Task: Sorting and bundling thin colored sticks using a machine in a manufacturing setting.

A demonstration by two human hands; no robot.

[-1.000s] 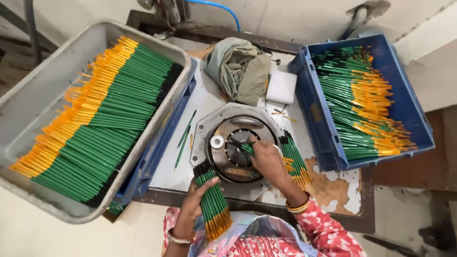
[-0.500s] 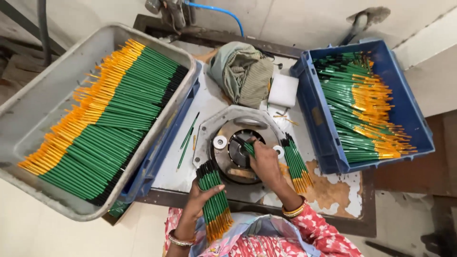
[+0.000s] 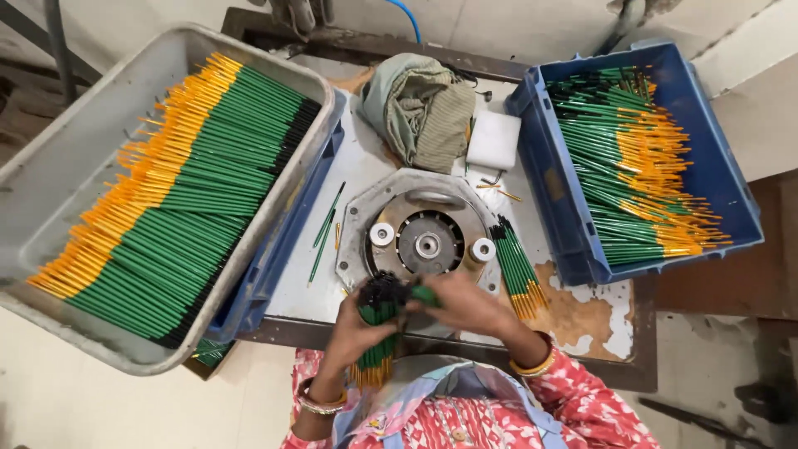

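Bundle of green pencils w/ orange ends [image 3: 378,337] stands near-vertical at near table edge, black tips far. Left hand [image 3: 353,333] wrapped round it; right hand [image 3: 461,303] touching its right, fingers pinching one green pencil [image 3: 424,293]. Round metal machine plate [image 3: 424,241] just beyond.

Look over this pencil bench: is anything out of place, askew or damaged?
A few loose pencils lie askew on the table beside the grey tray, outside any bin. The table's surface is peeling near the blue bin.
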